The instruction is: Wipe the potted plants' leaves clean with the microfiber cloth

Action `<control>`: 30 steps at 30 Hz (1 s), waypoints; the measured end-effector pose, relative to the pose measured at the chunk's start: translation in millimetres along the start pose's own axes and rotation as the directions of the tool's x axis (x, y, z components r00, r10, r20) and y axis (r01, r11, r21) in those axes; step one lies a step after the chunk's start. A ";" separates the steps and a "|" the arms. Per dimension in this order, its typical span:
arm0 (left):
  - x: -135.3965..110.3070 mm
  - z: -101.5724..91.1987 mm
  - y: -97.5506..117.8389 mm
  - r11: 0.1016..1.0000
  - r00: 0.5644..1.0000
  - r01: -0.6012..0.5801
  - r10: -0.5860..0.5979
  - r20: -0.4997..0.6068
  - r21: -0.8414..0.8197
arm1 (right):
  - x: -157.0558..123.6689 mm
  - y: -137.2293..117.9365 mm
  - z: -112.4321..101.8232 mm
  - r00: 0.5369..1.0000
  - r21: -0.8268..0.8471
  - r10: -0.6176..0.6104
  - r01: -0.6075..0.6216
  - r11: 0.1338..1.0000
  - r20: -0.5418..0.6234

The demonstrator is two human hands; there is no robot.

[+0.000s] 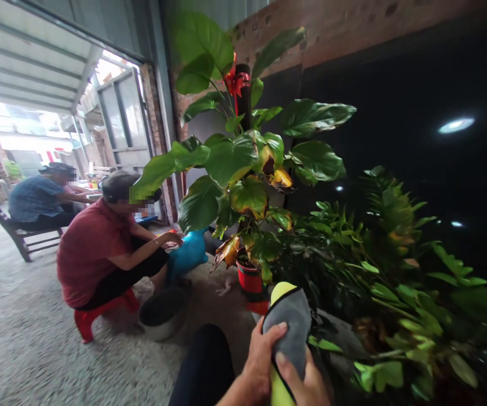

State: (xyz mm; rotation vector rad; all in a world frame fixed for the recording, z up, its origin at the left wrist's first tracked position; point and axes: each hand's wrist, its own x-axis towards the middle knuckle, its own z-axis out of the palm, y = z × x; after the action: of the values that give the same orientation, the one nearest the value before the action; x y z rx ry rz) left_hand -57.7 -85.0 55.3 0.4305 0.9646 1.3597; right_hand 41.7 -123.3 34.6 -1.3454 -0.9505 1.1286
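Note:
A folded microfiber cloth (290,316), grey on one face and yellow on the other with a dark edging, is in both my hands at the lower middle. My left hand (260,355) grips its left side, thumb lying across the grey face. Lower down on the right, my right hand (305,380) is closed on the same cloth, with the thumb on top. Just beyond the cloth stands a tall potted plant (230,158) with broad leaves, some yellowed and browned. Its red pot (250,279) is partly hidden by leaves.
Leafy green plants (378,282) crowd the right side. To the left, a person in a red shirt (95,248) sits on a red stool (84,321) by a dark bucket (162,313) and a blue bag (188,254). Another person (40,194) sits farther back near the open doorway.

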 end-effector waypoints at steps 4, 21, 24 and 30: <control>-9.4 10.0 -21.3 0.998 0.995 -0.030 0.025 -0.101 -0.052 | 1.0 3.5 20.0 0.996 0.110 0.006 0.005 0.994 -0.094; -0.9 24.8 -11.0 0.974 0.990 0.138 -0.128 0.065 -0.179 | 19.1 -1.3 -11.3 0.995 0.166 0.080 -0.068 0.984 -0.065; 9.2 22.8 -14.9 0.993 0.977 0.086 -0.067 0.202 -0.086 | 30.3 -32.7 -37.6 0.975 0.094 0.108 -0.091 0.991 -0.193; 47.0 17.2 2.7 0.972 0.985 -0.150 0.132 0.107 0.180 | 51.5 -120.7 -58.8 0.757 0.162 -0.013 0.157 0.974 -0.653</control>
State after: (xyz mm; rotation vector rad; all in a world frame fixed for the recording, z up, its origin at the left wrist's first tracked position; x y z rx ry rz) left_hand -49.6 -35.6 51.8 0.7121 1.0023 1.3678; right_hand 118.1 -75.9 146.9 -1.3630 -0.3583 0.5824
